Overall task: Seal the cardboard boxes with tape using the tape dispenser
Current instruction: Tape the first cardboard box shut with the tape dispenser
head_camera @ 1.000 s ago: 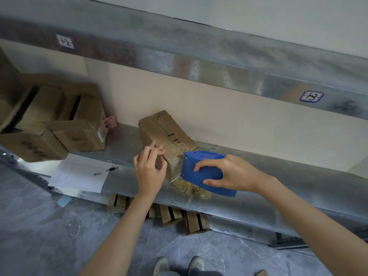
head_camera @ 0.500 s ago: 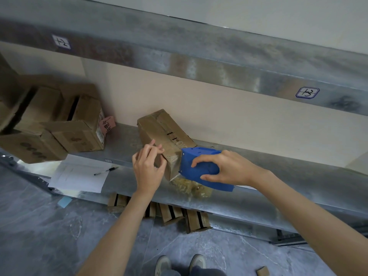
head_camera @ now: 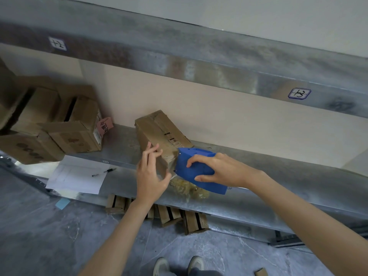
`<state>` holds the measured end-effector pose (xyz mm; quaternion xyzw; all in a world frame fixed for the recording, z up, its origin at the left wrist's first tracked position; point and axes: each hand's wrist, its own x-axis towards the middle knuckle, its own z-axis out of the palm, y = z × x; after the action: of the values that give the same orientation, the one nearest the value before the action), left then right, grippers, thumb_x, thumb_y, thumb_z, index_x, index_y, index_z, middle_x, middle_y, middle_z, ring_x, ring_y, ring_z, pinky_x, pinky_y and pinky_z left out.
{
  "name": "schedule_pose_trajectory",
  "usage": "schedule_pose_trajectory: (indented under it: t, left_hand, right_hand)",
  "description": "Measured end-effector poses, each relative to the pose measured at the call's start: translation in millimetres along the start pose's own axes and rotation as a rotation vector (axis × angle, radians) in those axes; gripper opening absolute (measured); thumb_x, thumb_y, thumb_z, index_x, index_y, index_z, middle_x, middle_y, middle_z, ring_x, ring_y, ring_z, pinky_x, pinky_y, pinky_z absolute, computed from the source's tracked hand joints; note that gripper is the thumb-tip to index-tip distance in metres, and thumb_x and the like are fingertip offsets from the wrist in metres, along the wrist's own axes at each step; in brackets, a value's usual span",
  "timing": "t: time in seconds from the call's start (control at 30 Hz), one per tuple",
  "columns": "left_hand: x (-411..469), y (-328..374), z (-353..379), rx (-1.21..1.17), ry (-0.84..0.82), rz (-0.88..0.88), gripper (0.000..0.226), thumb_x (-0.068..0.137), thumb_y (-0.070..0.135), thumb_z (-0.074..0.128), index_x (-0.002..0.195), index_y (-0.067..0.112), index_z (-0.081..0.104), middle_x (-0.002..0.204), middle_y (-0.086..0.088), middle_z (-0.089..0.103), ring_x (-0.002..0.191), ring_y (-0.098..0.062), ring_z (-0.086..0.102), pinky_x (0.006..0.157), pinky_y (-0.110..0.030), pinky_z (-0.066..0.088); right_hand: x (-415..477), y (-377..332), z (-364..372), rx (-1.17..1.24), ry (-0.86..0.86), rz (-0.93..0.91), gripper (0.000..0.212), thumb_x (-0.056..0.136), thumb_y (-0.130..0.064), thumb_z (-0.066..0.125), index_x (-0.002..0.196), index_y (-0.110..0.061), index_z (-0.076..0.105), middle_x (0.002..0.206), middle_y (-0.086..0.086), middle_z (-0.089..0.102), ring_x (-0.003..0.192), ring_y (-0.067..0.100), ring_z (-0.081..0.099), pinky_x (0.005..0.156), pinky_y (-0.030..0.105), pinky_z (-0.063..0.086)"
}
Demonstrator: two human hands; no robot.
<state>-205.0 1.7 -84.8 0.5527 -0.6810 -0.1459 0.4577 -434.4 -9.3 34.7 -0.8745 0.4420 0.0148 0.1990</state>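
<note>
**Q:** Only the head view to go on, so what gets counted?

**A:** Two hands are seen. One blue tape dispenser [head_camera: 199,166] is gripped by the right hand [head_camera: 225,172], fingers curled over its top and thumb hooked under the side. The left hand [head_camera: 151,176] is laid against the near end of one cardboard box [head_camera: 159,132], fingers straight and a bit fanned, thumb stuck out towards the dispenser. That box is parked mid-frame on the metal shelf [head_camera: 278,176], turned at an angle to the wall, and the dispenser's nose is set right against its near end. At least three other boxes [head_camera: 73,134] are piled at the left end, with one pink tag [head_camera: 104,126] hung off them. Also counted: one sheet of paper [head_camera: 77,176], one pen [head_camera: 104,172] laid across its right edge, one crumpled yellowish wad [head_camera: 189,188] under the dispenser, two handwritten labels [head_camera: 57,43] on the upper shelf [head_camera: 199,62], and two shoes [head_camera: 161,265] down below.

**Q:** Anything changed from half a second back?

**A:** Not much. The dispenser is found a touch closer in to the box, and the left fingers are spread slightly more. No shift of the box can be made out.

**Q:** Surface and room?

**A:** Dull grey metal shelving is backed by a beige wall [head_camera: 219,116]. A grey marbled floor [head_camera: 49,236] is seen below, with flattened cardboard [head_camera: 179,214] tucked under the shelf and a small blue note [head_camera: 62,203] dropped nearby.
</note>
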Motion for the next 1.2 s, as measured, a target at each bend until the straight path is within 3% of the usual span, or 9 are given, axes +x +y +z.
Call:
schedule_pose_trajectory:
  t: [0.2, 0.33, 0.4, 0.5, 0.57, 0.7, 0.83, 0.97, 1.2]
  left_hand:
    - [0.2, 5.0, 7.1, -0.022, -0.014, -0.021, 0.057, 0.079, 0.022, 0.079, 0.126, 0.006, 0.051, 0.147, -0.002, 0.041, 0.14, -0.021, 0.041, 0.105, -0.038, 0.047]
    - [1.8, 7.8, 11.5, -0.032, -0.024, -0.016, 0.059, 0.076, 0.015, 0.083, 0.126, 0.007, 0.051, 0.147, -0.002, 0.041, 0.138, -0.018, 0.043, 0.103, -0.008, 0.034]
    - [1.1, 7.0, 12.6, -0.026, -0.01, -0.008, 0.059, 0.076, 0.012, 0.083, 0.125, 0.008, 0.051, 0.146, -0.001, 0.041, 0.138, -0.015, 0.042, 0.103, -0.01, 0.037]
    - [1.2, 6.1, 12.2, -0.015, 0.017, 0.001, 0.057, 0.076, 0.01, 0.083, 0.124, 0.008, 0.052, 0.145, 0.0, 0.042, 0.135, -0.011, 0.043, 0.1, -0.025, 0.047]
    - [1.4, 5.8, 11.9, -0.013, 0.022, 0.009, 0.058, 0.075, 0.01, 0.084, 0.123, 0.007, 0.053, 0.144, -0.001, 0.043, 0.135, -0.011, 0.044, 0.099, -0.027, 0.048]
    - [1.7, 4.8, 11.4, -0.015, 0.018, 0.005, 0.059, 0.073, 0.01, 0.086, 0.123, 0.007, 0.054, 0.143, -0.001, 0.045, 0.133, -0.013, 0.046, 0.099, -0.012, 0.042]
    - [0.8, 7.9, 12.6, -0.018, 0.019, -0.016, 0.061, 0.073, 0.013, 0.085, 0.124, 0.007, 0.053, 0.145, -0.001, 0.043, 0.134, -0.013, 0.046, 0.096, -0.004, 0.038]
    - [2.9, 12.7, 12.9, -0.006, 0.052, -0.058, 0.059, 0.072, 0.014, 0.085, 0.122, 0.008, 0.055, 0.148, -0.002, 0.04, 0.13, 0.002, 0.038, 0.089, 0.003, 0.034]
    - [7.1, -3.8, -10.5, -0.018, -0.002, -0.044, 0.057, 0.068, 0.004, 0.089, 0.116, 0.009, 0.058, 0.14, 0.004, 0.048, 0.129, 0.0, 0.045, 0.106, -0.01, 0.035]
  right_hand:
    - [-2.0, 3.5, -3.3, 0.036, 0.005, 0.015, 0.027, 0.096, -0.045, 0.059, 0.12, -0.044, 0.046, 0.056, 0.002, 0.036, 0.057, 0.008, 0.042, 0.051, 0.027, 0.028]
    - [-1.8, 8.5, -7.0, 0.035, -0.005, 0.043, 0.033, 0.092, -0.05, 0.063, 0.121, -0.044, 0.047, 0.056, 0.0, 0.036, 0.055, 0.01, 0.04, 0.052, 0.027, 0.025]
    - [-1.9, 10.7, -7.0, 0.102, -0.035, 0.034, 0.038, 0.089, -0.052, 0.066, 0.121, -0.047, 0.045, 0.066, 0.001, 0.049, 0.057, 0.012, 0.042, 0.053, 0.026, 0.027]
    - [0.1, 13.7, -5.9, 0.167, -0.068, 0.03, 0.042, 0.087, -0.051, 0.068, 0.121, -0.05, 0.043, 0.089, 0.002, 0.06, 0.067, 0.015, 0.048, 0.062, 0.031, 0.037]
    - [0.8, 13.8, -6.4, 0.171, -0.072, 0.035, 0.04, 0.089, -0.046, 0.067, 0.121, -0.049, 0.043, 0.084, 0.001, 0.058, 0.065, 0.013, 0.046, 0.059, 0.031, 0.035]
    - [0.2, 12.4, -7.3, 0.165, -0.068, 0.022, 0.038, 0.09, -0.043, 0.067, 0.119, -0.048, 0.043, 0.075, 0.011, 0.055, 0.06, 0.014, 0.041, 0.056, 0.031, 0.032]
    - [1.7, 11.0, -9.1, 0.152, -0.042, 0.011, 0.036, 0.089, -0.046, 0.067, 0.117, -0.047, 0.045, 0.072, 0.009, 0.055, 0.06, 0.015, 0.042, 0.057, 0.032, 0.033]
    - [0.3, 7.1, -12.4, 0.034, -0.015, -0.006, 0.034, 0.091, -0.05, 0.063, 0.119, -0.044, 0.046, 0.059, 0.002, 0.043, 0.058, 0.013, 0.038, 0.053, 0.027, 0.026]
    - [-1.8, -1.8, -20.7, -0.136, -0.053, -0.136, 0.029, 0.1, -0.038, 0.052, 0.128, -0.042, 0.044, 0.057, -0.002, 0.039, 0.057, 0.011, 0.039, 0.058, 0.02, 0.029]
